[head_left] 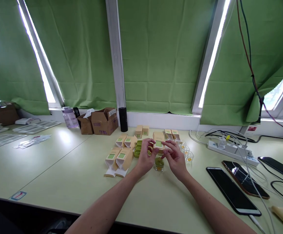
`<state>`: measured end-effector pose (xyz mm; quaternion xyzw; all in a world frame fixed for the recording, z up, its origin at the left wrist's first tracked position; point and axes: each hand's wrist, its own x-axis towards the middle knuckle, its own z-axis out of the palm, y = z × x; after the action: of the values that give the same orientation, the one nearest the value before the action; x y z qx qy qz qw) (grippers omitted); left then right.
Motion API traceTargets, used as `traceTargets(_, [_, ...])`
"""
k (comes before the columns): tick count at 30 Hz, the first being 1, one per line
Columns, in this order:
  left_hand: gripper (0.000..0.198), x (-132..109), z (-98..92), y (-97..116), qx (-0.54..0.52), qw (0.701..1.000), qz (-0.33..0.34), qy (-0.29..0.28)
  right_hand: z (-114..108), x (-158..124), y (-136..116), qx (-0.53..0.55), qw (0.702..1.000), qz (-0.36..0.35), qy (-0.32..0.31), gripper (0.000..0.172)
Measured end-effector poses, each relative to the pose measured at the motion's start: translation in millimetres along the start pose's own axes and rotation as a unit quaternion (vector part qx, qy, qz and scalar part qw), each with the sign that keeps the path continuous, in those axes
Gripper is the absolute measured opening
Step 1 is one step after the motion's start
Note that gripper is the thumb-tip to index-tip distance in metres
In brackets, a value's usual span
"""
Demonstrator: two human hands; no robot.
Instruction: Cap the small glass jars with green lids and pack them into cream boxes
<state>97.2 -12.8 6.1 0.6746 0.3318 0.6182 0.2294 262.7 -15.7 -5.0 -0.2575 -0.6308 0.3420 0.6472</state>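
Between my two hands is a small tan cardboard box (158, 136) with a pale green square on its near face. My left hand (146, 156) is closed on the box's left side, thumb and fingers pressed to it. On the other side, the fingers of my right hand (176, 160) pinch the box's right edge. Just below it, a small clear jar with a green lid (159, 163) stands on the table. Green lids (137, 150) lie beyond my left hand, partly hidden by it. Clear cups with something yellow inside (189, 157) stand beyond my right hand.
Several tan boxes (123, 156) with open flaps lie at left, with more boxes (141, 131) at the back. Brown cartons (105, 122) and a black cylinder (123, 119) stand along the wall. A power strip (231, 152), cables and phones (232, 188) occupy the right side.
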Motion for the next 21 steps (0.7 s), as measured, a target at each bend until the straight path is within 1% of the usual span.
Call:
traceTargets(14, [0.025, 1.0, 0.8, 2.7, 0.009, 1.000, 0.012, 0.007, 0.3, 0.4, -0.5, -0.009, 1.000, 0.003, 0.005, 0.030])
traceTargets(21, [0.023, -0.3, -1.3, 1.1, 0.052, 0.997, 0.052, 0.016, -1.3, 0.2, 1.3, -0.039, 0.999, 0.003, -0.001, 0.032])
